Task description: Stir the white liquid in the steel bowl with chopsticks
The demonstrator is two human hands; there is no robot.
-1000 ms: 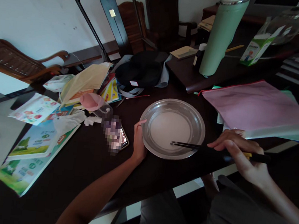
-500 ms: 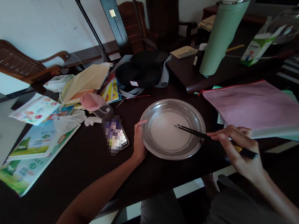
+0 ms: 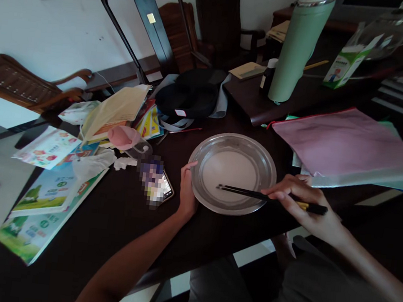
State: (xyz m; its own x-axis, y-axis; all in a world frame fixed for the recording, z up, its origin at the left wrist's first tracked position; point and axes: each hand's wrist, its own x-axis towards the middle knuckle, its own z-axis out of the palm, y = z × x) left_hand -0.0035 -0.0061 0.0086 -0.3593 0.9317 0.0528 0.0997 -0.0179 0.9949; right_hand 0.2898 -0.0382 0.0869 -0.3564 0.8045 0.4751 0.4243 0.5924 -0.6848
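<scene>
A round metal bowl (image 3: 270,170) stands on the dark table, with a whitish, milky-looking content (image 3: 230,171) in its bottom. My left hand (image 3: 188,188) grips the bowl's left side, thumb at the rim and the other fingers mostly hidden below. In my right hand (image 3: 302,205) is a pair of black chopsticks (image 3: 242,191), held nearly level from the bowl's right side. Their tips are close together over the white content, with nothing visible between them; whether they touch it I cannot tell.
Left of the bowl lies a lit phone (image 3: 157,182), beyond it a pink-topped cup (image 3: 125,138) and several booklets (image 3: 43,197). Behind are a black bag (image 3: 189,92) and a green thermos (image 3: 300,51). A pink zip folder (image 3: 342,142) lies to the right.
My right hand has moved left and slightly down, carrying the chopstick tips toward the near-left part of the white content. My left hand and the bowl have stayed in place.
</scene>
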